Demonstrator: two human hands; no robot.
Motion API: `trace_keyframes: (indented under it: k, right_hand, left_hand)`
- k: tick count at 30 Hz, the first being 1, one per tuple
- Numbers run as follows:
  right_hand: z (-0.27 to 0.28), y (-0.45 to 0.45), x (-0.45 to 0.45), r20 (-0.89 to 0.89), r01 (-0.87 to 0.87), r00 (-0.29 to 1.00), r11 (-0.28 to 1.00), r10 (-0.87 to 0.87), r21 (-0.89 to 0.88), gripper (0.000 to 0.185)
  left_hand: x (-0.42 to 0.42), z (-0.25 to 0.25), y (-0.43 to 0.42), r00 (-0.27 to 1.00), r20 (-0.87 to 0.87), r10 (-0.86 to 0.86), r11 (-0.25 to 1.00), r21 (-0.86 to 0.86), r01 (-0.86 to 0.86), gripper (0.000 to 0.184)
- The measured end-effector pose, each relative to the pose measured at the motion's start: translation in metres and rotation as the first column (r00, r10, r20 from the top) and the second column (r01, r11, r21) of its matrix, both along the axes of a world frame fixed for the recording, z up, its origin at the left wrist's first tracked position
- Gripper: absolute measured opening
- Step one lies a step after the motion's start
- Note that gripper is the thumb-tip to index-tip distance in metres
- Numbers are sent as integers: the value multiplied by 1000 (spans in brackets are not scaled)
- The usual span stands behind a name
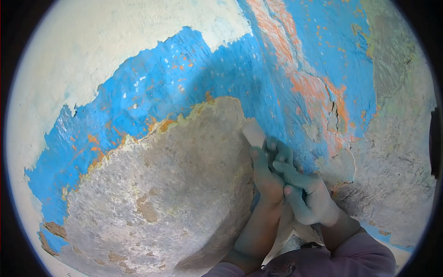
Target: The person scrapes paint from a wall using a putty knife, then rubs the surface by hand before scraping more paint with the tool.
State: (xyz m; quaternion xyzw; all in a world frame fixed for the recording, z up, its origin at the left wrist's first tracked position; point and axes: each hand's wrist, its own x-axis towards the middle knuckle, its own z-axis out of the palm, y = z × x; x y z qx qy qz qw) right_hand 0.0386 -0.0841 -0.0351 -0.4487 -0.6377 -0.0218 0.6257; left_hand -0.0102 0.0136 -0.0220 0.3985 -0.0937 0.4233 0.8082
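Note:
A small pale flat piece (254, 133), perhaps a blade or block, lies against the wall at the edge of the blue paint (170, 76) and the bare grey patch (161, 184). My left hand (269, 177) is closed on its lower end, thumb and fingers around it. Pressed against my left hand from the right is my right hand (311, 194), with its fingers bent and its thumb folded in. What lies between the two palms is hidden by the fingers.
Off-white coating (115, 32) borders the blue on the upper left. A cracked ridge with orange-pink patches (307, 85) runs down right of centre. Rough grey wall (397, 152) is at the right. Brown broken spots (55, 230) show at the lower left.

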Motion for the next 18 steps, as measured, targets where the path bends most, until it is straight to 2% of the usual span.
trace_keyframes:
  k: [3, 5, 6, 8, 11, 12, 14, 15, 17, 18]
  right_hand:
    - [22, -8, -4, -84, -25, 996, 996, 18, -84, 40]
    - [28, -17, 1, -173, -73, 985, 956, 23, -284, 41]
    - [23, -19, 3, -163, -70, 986, 955, 23, -289, 41]
    - [12, -21, 7, -64, -89, 995, 977, 78, -191, 40]
    - [18, -17, 4, -42, -23, 999, 994, 19, -102, 40]
    - [19, -18, 4, -37, -19, 999, 993, 15, -121, 40]
    - [22, -18, 8, -178, -131, 977, 988, 114, -84, 39]
    - [17, -19, 10, -174, -131, 978, 986, 113, -98, 39]
    - [5, -22, 14, 56, 48, 998, 985, -40, -166, 41]
    - [4, -21, 12, 64, 54, 997, 986, -45, -159, 41]
  left_hand:
    - [2, 23, -4, 1000, -13, -21, 998, -52, 21, 46]
    - [4, 21, -7, 1000, -18, -5, 996, -90, 3, 44]
    - [8, 8, -8, 1000, 9, 18, 998, -59, -17, 45]
    - [13, -3, -5, 998, 55, 36, 999, -27, -35, 45]
    - [16, -1, -5, 992, 124, -6, 996, -86, 16, 46]
    - [16, 7, -9, 989, 139, -45, 997, -53, 53, 44]
    - [18, 7, -13, 983, 168, -77, 996, -34, 83, 42]
    - [21, 0, -11, 988, 146, -58, 996, -61, 68, 43]
    - [22, -10, -7, 991, 125, -49, 995, -78, 59, 43]
    - [20, -11, -5, 991, 117, -58, 997, -52, 64, 44]
